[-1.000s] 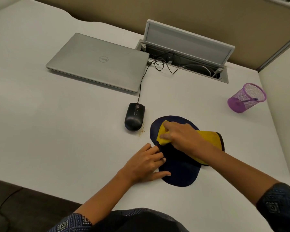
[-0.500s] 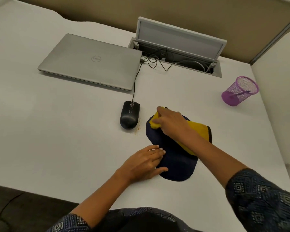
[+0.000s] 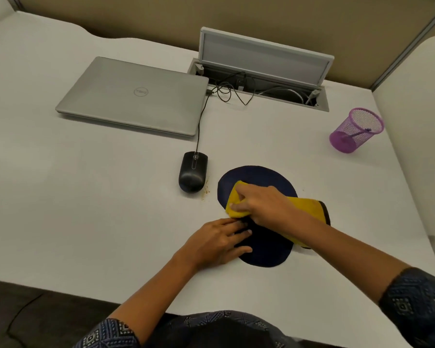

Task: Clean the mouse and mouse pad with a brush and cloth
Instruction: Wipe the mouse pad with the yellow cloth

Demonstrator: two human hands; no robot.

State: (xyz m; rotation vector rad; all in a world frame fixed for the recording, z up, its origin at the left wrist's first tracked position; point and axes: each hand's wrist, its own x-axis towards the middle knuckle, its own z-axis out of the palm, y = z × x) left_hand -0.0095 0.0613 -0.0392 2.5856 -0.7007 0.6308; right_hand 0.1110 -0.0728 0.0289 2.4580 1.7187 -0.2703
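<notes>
The person wears a dark navy garment printed with small pale geometric diamond motifs. The right sleeve [image 3: 417, 307] ends partway down the forearm with a darker hem band; the left sleeve [image 3: 108, 334] carries the same print. Both forearms are bare below the sleeves, and both hands are without rings or a watch.

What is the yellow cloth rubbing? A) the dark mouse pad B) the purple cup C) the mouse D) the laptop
A: the right hand presses the cloth on the mouse pad; the mouse sits apart beside it.
</notes>
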